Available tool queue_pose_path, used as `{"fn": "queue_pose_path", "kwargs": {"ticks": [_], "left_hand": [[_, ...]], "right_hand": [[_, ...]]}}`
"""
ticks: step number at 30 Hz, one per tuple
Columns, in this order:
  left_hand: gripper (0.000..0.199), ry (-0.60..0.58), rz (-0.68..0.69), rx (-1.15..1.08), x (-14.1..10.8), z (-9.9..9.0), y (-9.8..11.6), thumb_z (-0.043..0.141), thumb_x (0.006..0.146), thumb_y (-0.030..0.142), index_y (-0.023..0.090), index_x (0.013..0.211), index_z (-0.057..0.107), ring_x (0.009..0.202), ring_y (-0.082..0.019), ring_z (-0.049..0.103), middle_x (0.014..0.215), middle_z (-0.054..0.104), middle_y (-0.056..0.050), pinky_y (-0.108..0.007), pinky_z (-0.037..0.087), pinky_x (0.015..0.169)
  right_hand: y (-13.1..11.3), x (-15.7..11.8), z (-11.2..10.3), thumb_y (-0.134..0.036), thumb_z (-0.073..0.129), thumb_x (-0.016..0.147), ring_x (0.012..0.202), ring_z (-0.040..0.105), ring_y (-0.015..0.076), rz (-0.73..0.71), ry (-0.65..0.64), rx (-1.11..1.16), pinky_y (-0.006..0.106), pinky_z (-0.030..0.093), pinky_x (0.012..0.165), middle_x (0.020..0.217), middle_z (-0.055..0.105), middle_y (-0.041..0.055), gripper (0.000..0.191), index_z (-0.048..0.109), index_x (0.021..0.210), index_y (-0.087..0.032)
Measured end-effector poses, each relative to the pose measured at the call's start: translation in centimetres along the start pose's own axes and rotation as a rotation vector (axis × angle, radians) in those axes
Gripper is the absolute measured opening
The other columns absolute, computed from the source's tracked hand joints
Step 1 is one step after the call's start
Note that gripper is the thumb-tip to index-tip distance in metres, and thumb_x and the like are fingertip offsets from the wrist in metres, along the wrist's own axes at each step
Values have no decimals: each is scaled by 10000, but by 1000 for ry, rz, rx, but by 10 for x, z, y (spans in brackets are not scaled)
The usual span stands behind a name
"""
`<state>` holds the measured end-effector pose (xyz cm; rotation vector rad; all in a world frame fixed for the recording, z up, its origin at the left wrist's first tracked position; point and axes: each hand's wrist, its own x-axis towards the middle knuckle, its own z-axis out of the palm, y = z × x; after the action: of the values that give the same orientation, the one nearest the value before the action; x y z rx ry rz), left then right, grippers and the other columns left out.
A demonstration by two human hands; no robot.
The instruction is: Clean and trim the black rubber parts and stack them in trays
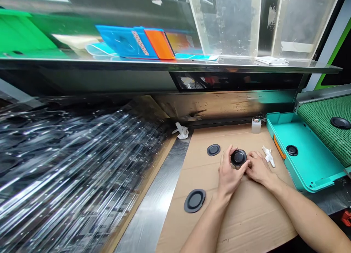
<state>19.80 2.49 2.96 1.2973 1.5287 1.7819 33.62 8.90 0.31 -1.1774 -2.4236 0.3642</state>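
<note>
Both my left hand [229, 172] and my right hand [259, 167] grip a small round speaker driver [238, 158] from either side, above the cardboard sheet [233, 220]. Its black face points up and a metal body shows beneath. Two flat black rubber rings lie on the cardboard: one [213, 149] beyond my left hand, and a larger one [194, 200] to its left. A white crumpled cloth [268, 156] lies just past my right fingers. A small white bottle with a metal cap [256, 125] stands at the far edge.
On the right stands a teal tray [309, 165] holding a black round part [292, 150], and a green mesh belt [320, 125] carries another [340, 123]. A steel strip [153, 205] runs along the cardboard's left side. Stacked clear sheets [68, 161] fill the left, below a shelf [170, 64].
</note>
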Motion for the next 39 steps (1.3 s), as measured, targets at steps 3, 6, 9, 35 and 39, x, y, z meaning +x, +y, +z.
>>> {"fn": "queue_pose_path", "kwargs": {"ticks": [3, 6, 9, 35, 39], "left_hand": [[818, 26, 3, -6, -1, -1, 4, 876, 657, 257, 252, 1383, 500, 1286, -287, 566, 1307, 648, -118, -442, 372, 1153], [872, 15, -10, -8, 0, -2, 4, 891, 638, 270, 249, 1404, 474, 1283, -288, 568, 1305, 652, -120, -437, 373, 1150], [918, -31, -2, 73, 0, -3, -2, 888, 653, 322, 248, 1444, 429, 1264, -284, 578, 1304, 657, -121, -428, 394, 1125], [331, -220, -276, 839, 24, -25, -20, 546, 933, 417, 166, 1139, 611, 981, -322, 691, 1029, 721, -168, -381, 488, 810], [509, -177, -229, 1001, 18, -24, -14, 512, 936, 503, 183, 1328, 562, 1034, -352, 651, 1240, 601, -206, -431, 493, 802]], "right_hand": [[-1, 0, -1, -243, 575, 912, 1003, 509, 216, -3, -8, 4, 326, 409, 867, 1076, 599, 58, 162, 669, 1042, -225], [-1, 0, -3, -221, 589, 886, 1009, 508, 216, 1, -15, 16, 327, 410, 874, 1083, 601, 58, 173, 671, 1039, -221], [-2, 1, -5, -200, 596, 870, 1019, 507, 217, 18, -31, 17, 326, 409, 872, 1098, 605, 64, 174, 667, 1029, -212], [6, 2, -8, -413, 592, 957, 1055, 563, 263, 43, 49, -148, 363, 385, 885, 1041, 647, 81, 266, 703, 1153, -271], [9, 3, -6, -397, 587, 955, 1037, 569, 257, 24, 65, -139, 369, 379, 896, 1038, 648, 78, 269, 703, 1158, -264]]}}
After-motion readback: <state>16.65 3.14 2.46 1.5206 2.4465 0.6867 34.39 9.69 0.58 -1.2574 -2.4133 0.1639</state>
